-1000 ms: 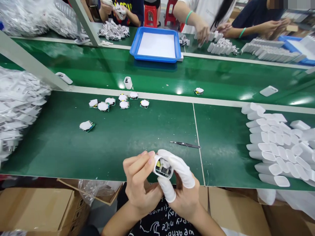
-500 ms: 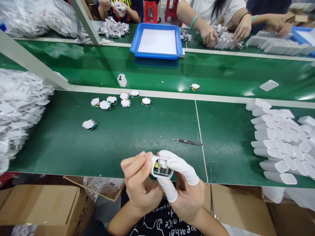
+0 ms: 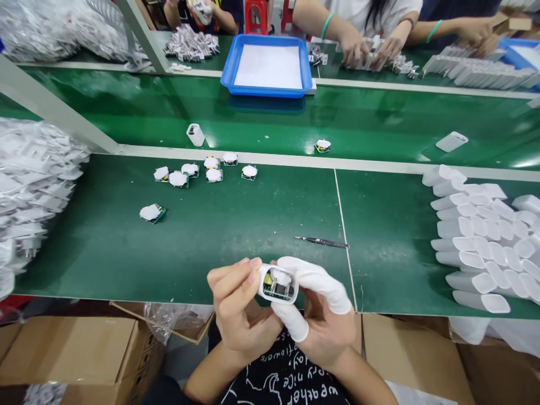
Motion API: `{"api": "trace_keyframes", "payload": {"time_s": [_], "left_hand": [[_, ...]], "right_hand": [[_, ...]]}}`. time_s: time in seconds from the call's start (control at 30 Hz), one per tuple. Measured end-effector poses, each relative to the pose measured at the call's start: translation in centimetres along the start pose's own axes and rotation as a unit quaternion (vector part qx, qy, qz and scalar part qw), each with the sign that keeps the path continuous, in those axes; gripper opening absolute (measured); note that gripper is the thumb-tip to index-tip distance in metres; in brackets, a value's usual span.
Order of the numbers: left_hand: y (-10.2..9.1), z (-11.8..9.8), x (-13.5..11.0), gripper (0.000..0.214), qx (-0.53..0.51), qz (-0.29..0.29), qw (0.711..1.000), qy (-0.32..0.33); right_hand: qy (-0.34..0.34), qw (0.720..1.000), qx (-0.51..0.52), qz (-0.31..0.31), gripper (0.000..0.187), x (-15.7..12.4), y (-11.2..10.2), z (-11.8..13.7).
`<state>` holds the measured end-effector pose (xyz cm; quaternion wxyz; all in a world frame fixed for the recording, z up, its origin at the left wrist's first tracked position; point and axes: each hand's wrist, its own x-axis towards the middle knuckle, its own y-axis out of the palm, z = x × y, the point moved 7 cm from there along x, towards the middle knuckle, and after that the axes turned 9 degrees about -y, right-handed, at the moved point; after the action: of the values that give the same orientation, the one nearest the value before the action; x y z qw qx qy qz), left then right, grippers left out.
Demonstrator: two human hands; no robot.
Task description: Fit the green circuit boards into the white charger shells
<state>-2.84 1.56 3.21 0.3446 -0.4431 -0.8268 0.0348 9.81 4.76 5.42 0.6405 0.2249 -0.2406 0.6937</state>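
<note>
Between my two hands, above the front edge of the bench, is a white plastic charger housing [image 3: 261, 286] with its open end toward me. A circuit board [image 3: 278, 284] with a yellow part, dark parts and a white pad shows inside it. My left hand [image 3: 242, 312] pinches the housing's left side. My right hand [image 3: 324, 312], with white finger cots on thumb and fingers, grips its right side. Beyond them on the bench lie black tweezers [image 3: 322, 242]. Several loose circuit boards with white pads [image 3: 179, 179] sit farther back, and one board [image 3: 152, 213] lies apart at left.
White housings [image 3: 485, 253] stand in rows at right; a heap of white parts [image 3: 34, 191] is at left. On the green conveyor belt [image 3: 253, 126] are a housing [image 3: 195, 135], a board [image 3: 323, 146] and a white piece [image 3: 452, 142]. Beyond are a blue tray [image 3: 310, 84] and co-workers' hands.
My right fingers have shifted slightly right and back from the housing's opening, so more of the board shows. The items on the belt have moved left.
</note>
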Motion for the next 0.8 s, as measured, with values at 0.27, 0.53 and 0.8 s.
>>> {"api": "trace_keyframes", "payload": {"time_s": [0.27, 0.53, 0.8], "left_hand": [[0.5, -1.9, 2.3, 0.060, 0.006, -0.016, 0.999, 0.041], [0.8, -3.4, 4.4, 0.041, 0.062, 0.075, 0.993, 0.063], [2.1, -2.3, 6.9, 0.043, 0.074, 0.133, 0.988, 0.012]], "right_hand": [[0.196, 0.953, 0.222, -0.058, 0.027, 0.1, 0.8, -3.9], [0.366, 0.867, 0.338, -0.031, 0.025, -1.3, 2.0, -6.1], [0.209, 0.972, 0.089, 0.056, 0.041, 3.5, 2.4, -5.1]]}}
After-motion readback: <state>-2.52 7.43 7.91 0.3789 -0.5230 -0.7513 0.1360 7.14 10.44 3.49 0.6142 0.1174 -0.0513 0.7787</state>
